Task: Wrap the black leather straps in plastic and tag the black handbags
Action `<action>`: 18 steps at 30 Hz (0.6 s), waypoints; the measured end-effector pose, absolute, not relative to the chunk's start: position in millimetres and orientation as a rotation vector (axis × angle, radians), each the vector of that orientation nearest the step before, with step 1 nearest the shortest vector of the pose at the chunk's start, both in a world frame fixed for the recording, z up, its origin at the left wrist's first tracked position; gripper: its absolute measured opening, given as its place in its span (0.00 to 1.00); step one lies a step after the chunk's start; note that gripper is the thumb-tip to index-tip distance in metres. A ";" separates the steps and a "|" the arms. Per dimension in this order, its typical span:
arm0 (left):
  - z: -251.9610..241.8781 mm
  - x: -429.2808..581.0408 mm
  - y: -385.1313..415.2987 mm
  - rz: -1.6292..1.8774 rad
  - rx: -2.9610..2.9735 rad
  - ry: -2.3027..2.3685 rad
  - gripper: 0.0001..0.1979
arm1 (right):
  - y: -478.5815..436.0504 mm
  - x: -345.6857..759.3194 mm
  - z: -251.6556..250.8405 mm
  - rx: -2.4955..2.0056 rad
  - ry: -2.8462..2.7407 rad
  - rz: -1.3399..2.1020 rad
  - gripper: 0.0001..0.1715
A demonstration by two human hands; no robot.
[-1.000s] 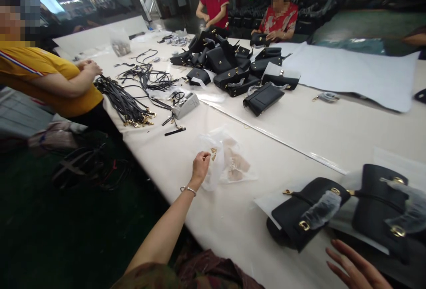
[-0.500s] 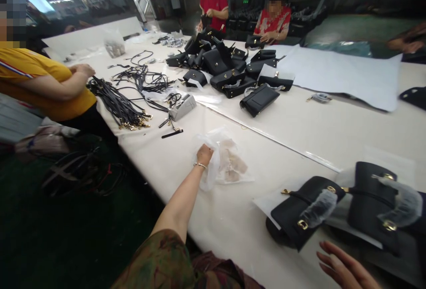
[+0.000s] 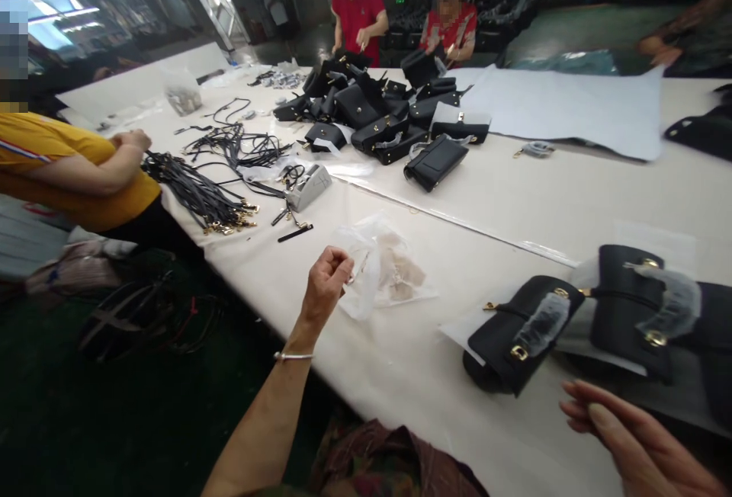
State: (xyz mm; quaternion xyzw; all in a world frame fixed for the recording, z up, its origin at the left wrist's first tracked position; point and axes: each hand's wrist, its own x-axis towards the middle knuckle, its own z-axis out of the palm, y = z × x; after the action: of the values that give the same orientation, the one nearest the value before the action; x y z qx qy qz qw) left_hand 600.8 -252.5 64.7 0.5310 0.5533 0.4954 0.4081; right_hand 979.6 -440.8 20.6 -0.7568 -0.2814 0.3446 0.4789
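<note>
Black handbags (image 3: 497, 341) at 1 to 2 o'clock: work judged part-way

Clock read with the wearer at 6. Found complete so far: at least 2 near handbags show gold fittings in place and handles (image 3: 543, 322) wrapped in clear film. Apparently outstanding: loose straps (image 3: 194, 188) at 11 o'clock, and possibly the heap of bags (image 3: 357, 104) at far 12, whose stage cannot be told. A translucent pouch (image 3: 366, 295) on the tabletop (image 3: 400, 367) at 12 o'clock contains tan pieces (image 3: 403, 272); supply appears unexhausted. Hands well apart. Left hand (image 3: 325, 283), at the pouch's 9 o'clock side, is pinched at the fingertips; whether on a small piece cannot be determined. Right hand (image 3: 634, 432), at 3 o'clock near the handbags, is loosely curled, nothing seen in its grasp.
</note>
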 end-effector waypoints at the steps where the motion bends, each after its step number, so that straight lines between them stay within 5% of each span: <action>1: 73.5 611.3 -263.2 1.185 1.386 1.334 0.10 | -438.0 964.8 33.5 -1.825 -0.713 0.915 0.30; 8: 75.1 711.7 -335.9 0.618 1.319 0.894 0.08 | -417.3 874.6 79.3 -1.265 -0.608 1.547 0.34; 14: 57.2 750.2 -358.2 0.392 1.127 0.902 0.11 | -433.3 884.7 62.4 -1.390 -0.545 1.592 0.19; 18: 49.7 755.4 -348.6 0.300 1.105 0.863 0.12 | -448.6 904.2 57.5 -1.343 -0.547 1.685 0.19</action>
State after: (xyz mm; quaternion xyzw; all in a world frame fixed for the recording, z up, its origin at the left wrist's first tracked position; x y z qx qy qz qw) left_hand 755.4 -348.6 49.7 0.5063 0.3953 0.1374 0.7540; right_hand 904.2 -448.6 57.5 -0.5414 -0.2205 0.6796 0.4432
